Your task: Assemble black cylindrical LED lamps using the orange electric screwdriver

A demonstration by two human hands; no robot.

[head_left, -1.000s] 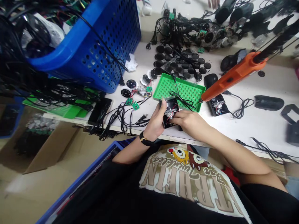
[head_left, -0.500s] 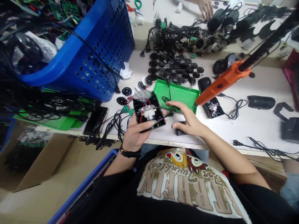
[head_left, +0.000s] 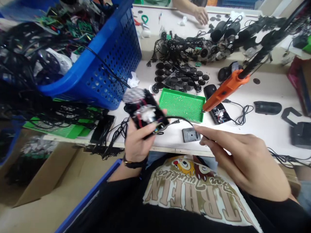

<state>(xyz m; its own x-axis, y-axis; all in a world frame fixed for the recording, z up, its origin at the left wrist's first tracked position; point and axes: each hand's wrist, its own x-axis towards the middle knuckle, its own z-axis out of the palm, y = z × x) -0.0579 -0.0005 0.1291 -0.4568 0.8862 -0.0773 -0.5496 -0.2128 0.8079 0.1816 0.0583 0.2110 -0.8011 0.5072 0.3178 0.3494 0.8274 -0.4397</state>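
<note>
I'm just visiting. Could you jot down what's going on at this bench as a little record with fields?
Left hand: grips an opened black device, tilted
Right hand: fingertips pinch the black cord leading from the device
By those fingertips: grey square plate on the white table
Nearby: green tray, orange tool, blue basket
Far side: another person's hand
</note>
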